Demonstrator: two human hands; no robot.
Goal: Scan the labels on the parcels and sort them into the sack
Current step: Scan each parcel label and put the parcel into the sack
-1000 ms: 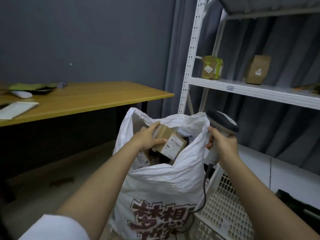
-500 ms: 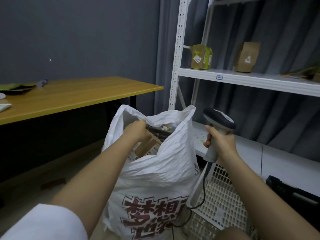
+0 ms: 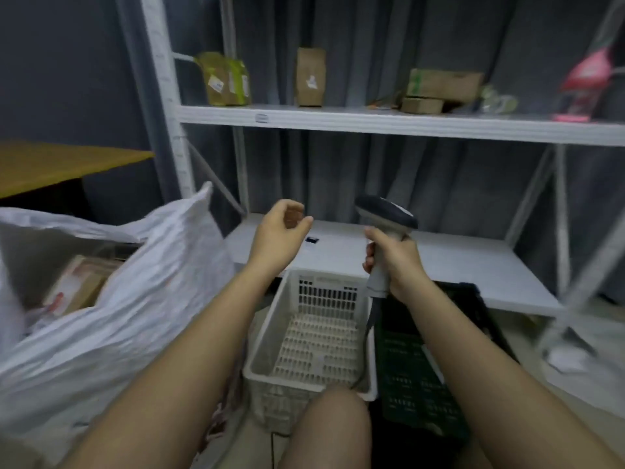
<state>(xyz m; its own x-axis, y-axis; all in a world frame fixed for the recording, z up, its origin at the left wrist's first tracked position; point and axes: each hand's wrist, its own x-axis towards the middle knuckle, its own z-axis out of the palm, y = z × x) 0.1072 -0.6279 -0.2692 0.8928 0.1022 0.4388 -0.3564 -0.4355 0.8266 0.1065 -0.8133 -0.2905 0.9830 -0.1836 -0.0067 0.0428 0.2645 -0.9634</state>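
the sack [image 3: 128,299] sits at about nine o'clock, its mouth open, and a brown parcel [image 3: 77,286] lies inside against the near wall. a second ago the left hand [image 3: 277,231] was down in that mouth with a parcel; now it is out, raised in front of the lower shelf [image 3: 456,262], fingers loosely curled and holding nothing. so that parcel looks dropped and sorted, and the hand is free for another one.

the right hand [image 3: 392,258] is wrapped round the handle of the scanner [image 3: 385,218], head pointing to about eleven o'clock, much as before. its cable hangs down over the white basket [image 3: 270,333] at six o'clock, which shows no parcels on its floor; a dark crate [image 3: 473,319] stands just beside it at four o'clock.

the view has swung from the sack to the rack. on the upper shelf [image 3: 372,125] at twelve o'clock more parcels wait: a green one [image 3: 225,79], a tall brown one [image 3: 311,81], and stacked boxes [image 3: 439,89] toward one o'clock. the likely next step is a reach up for one of them, label turned to the scanner.
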